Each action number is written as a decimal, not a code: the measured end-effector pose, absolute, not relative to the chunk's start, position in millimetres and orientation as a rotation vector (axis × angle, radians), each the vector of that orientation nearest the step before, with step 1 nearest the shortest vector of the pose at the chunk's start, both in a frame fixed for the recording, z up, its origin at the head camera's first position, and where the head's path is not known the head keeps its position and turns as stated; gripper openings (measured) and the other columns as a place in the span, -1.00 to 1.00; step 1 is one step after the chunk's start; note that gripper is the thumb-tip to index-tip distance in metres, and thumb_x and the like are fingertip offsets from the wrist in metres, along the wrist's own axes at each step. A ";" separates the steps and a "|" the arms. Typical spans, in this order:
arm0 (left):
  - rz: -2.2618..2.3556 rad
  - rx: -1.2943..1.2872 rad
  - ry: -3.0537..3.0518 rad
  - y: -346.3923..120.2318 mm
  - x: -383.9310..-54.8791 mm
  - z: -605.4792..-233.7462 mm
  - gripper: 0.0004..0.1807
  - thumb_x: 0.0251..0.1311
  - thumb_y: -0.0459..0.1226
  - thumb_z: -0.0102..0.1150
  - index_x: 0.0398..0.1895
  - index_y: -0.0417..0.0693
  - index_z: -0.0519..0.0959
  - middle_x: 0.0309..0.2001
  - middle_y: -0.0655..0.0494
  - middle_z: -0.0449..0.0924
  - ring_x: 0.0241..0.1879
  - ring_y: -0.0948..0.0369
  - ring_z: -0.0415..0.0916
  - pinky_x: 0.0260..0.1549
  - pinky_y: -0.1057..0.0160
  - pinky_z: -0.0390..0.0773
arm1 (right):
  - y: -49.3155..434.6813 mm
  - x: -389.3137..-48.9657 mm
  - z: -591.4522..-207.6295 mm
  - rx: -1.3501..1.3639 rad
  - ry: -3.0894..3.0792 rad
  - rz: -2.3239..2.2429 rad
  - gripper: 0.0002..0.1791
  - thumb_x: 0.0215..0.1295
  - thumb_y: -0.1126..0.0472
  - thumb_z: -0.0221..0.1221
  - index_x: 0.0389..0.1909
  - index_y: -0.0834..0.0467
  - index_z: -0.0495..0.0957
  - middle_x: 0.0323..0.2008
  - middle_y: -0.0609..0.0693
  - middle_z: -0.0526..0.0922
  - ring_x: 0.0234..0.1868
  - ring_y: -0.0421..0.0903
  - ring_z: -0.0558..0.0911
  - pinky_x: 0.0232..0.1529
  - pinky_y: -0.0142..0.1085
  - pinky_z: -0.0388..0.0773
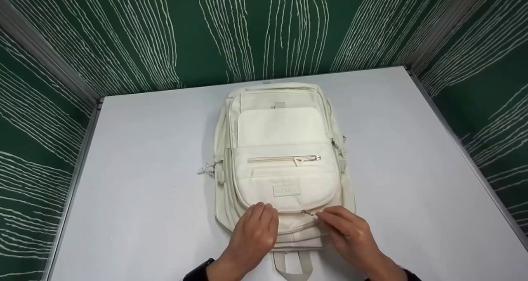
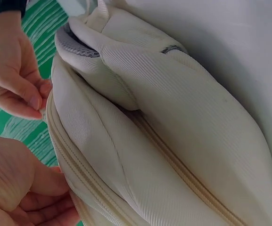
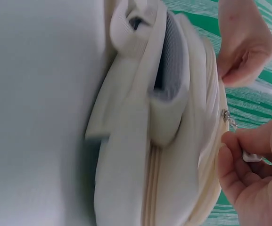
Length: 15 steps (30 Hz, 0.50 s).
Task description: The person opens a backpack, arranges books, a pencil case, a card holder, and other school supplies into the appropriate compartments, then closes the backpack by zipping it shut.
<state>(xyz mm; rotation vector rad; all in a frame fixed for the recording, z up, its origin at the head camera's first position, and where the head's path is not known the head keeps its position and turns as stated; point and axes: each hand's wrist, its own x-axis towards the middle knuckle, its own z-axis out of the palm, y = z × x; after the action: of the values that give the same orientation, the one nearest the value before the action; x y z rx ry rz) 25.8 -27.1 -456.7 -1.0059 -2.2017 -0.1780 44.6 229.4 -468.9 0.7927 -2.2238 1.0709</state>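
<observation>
A cream backpack [image 1: 288,128] lies on its back, its top handle [image 1: 307,266] toward the person. My left hand [image 1: 255,229] grips the fabric along the front pocket's near edge, its fingers curled, as the left wrist view also shows of the hand [image 2: 27,188]. To the right of it, my right hand [image 1: 348,233] pinches the pull of a metal zipper slider [image 1: 306,212] on that pocket's curved zipper. A pale pull tab [image 3: 252,157] shows between the right hand's [image 3: 258,165] fingers in the right wrist view.
The backpack rests on a white table [image 1: 144,182]. Green panels [image 1: 255,33] with white streaks stand around the table's back and sides. A short zipper with a triangular pull [image 1: 300,161] crosses the bag's front, and a strap end [image 1: 205,169] sticks out at left.
</observation>
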 end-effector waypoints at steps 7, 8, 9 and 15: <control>-0.174 -1.016 -2.210 -27.9 25.5 -456.2 -0.51 0.49 -0.62 -0.35 -0.30 -0.33 0.67 -0.32 -0.06 0.61 -0.25 0.13 0.58 -0.16 0.26 0.63 | 258.4 35.9 -464.9 0.740 -2.250 0.976 -0.58 0.65 0.10 0.02 -0.19 0.27 0.76 -0.27 0.04 0.71 -0.38 -0.16 0.66 -0.31 -0.58 0.55; -0.167 -1.017 -2.212 -27.9 25.6 -456.1 -0.52 0.49 -0.62 -0.35 -0.30 -0.33 0.67 -0.32 -0.06 0.61 -0.25 0.13 0.57 -0.16 0.26 0.62 | 262.7 33.5 -465.6 0.741 -2.250 0.948 -0.59 0.65 0.12 0.00 -0.20 0.27 0.76 -0.27 0.04 0.70 -0.39 -0.17 0.65 -0.32 -0.59 0.54; -0.160 -1.016 -2.213 -27.9 25.7 -455.8 -0.51 0.49 -0.62 -0.36 -0.31 -0.32 0.67 -0.32 -0.05 0.61 -0.25 0.13 0.57 -0.16 0.27 0.62 | 266.9 31.2 -466.0 0.741 -2.250 0.924 -0.60 0.64 0.17 -0.01 -0.20 0.27 0.75 -0.27 0.05 0.70 -0.39 -0.16 0.66 -0.30 -0.59 0.54; -0.144 -1.010 -2.197 -27.6 25.8 -454.6 -0.52 0.48 -0.62 -0.34 -0.32 -0.30 0.67 -0.31 -0.04 0.61 -0.25 0.14 0.57 -0.15 0.27 0.62 | 285.6 17.0 -462.6 0.697 -2.267 0.885 -0.68 0.09 0.66 0.21 -0.22 0.30 0.74 -0.26 0.09 0.69 -0.35 -0.09 0.68 -0.19 -0.63 0.54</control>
<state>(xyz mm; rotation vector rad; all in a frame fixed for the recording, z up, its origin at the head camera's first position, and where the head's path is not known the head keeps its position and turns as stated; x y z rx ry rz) 25.8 -27.6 -454.6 -1.0102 -2.1970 -0.1442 17.0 285.6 -462.6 0.6970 -2.2670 0.8846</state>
